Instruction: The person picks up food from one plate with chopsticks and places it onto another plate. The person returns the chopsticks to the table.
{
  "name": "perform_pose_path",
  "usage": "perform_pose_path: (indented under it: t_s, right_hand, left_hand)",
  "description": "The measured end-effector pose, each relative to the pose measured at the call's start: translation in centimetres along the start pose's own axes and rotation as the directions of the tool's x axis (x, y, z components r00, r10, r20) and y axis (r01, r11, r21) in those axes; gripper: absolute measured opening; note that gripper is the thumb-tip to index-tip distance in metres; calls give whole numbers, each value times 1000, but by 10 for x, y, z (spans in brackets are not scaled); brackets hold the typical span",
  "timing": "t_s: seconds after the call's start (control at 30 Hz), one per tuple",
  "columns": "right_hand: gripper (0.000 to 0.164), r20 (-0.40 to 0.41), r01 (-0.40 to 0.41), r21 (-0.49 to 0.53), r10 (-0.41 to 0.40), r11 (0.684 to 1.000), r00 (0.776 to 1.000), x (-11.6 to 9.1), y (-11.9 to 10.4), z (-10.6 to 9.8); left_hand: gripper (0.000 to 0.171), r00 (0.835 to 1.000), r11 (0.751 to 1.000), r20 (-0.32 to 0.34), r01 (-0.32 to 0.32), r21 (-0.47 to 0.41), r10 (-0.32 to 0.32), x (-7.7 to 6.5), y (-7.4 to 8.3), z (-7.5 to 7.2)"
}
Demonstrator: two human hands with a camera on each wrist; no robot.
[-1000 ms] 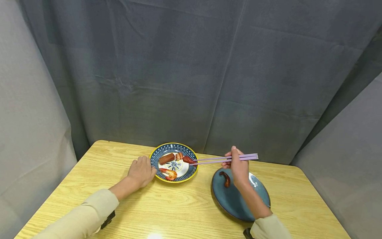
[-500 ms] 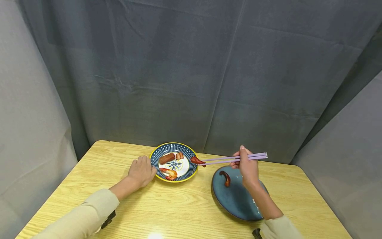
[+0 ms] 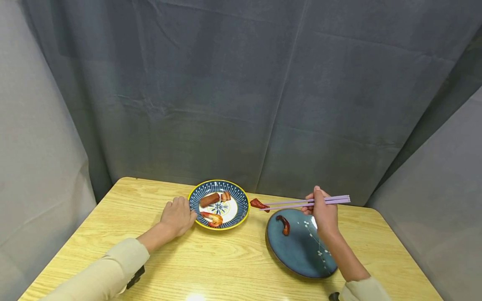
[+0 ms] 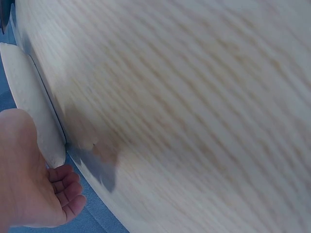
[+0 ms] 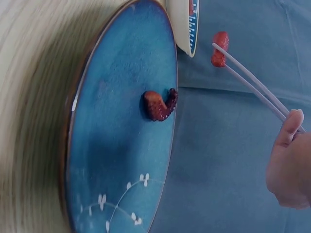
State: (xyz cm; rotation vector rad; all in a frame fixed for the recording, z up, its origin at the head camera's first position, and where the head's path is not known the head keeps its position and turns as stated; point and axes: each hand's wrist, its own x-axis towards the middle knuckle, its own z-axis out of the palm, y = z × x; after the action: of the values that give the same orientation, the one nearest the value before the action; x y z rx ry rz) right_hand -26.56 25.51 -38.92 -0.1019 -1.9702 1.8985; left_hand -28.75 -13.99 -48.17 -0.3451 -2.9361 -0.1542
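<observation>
My right hand (image 3: 325, 213) grips a pair of lilac chopsticks (image 3: 301, 204). Their tips pinch a glossy red piece of food (image 3: 259, 204), which looks like meat, in the air between the two dishes. Below and to the right is a blue plate (image 3: 297, 259) with a dark, curled tentacle-like piece (image 5: 158, 106) on it. My left hand (image 3: 178, 216) holds the left rim of a yellow-edged patterned dish (image 3: 241, 200); in the left wrist view its fingers are curled by the dish's pale outer wall (image 4: 34, 97). A shrimp (image 3: 212, 219), a brown block-shaped piece (image 3: 209, 200) and a small striped piece (image 3: 225, 196) lie in that dish.
Both dishes stand on a light wooden table (image 3: 211, 263), the patterned one near its back edge. A dark grey curtain (image 3: 196, 104) hangs right behind the table. Pale cloth panels (image 3: 37, 146) flank the left and right sides.
My right hand has moved right with the chopsticks, lifting the red piece out of the patterned dish and past its right rim. My left hand stays at the dish's rim.
</observation>
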Motion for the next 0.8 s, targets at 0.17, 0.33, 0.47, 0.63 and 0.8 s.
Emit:
perform_pose_path:
  t_s: [0.17, 0.33, 0.47, 0.63, 0.8]
  right_hand:
    - [47, -19, -19, 9, 19, 1000, 1000, 1, 2, -8]
    - [46, -33, -25, -2, 25, 1000, 999, 2, 5, -19]
    - [46, -51, -28, -57, 26, 998, 998, 1, 6, -27]
    - [47, -62, -35, -100, 29, 994, 998, 2, 7, -35]
    - [46, -68, -47, -110, 40, 993, 997, 3, 9, -42]
  left_hand:
    - [31, 1000, 1000, -4, -5, -3, 5, 0, -1, 1]
    - [31, 1000, 1000, -13, -5, -9, 5, 1, 0, 3]
    - [31, 1000, 1000, -10, -5, -14, 5, 1, 1, 3]
    - [32, 1000, 1000, 8, -2, 3, 2, 2, -1, 3]
    - [33, 1000, 1000, 20, -4, 5, 4, 2, -1, 1]
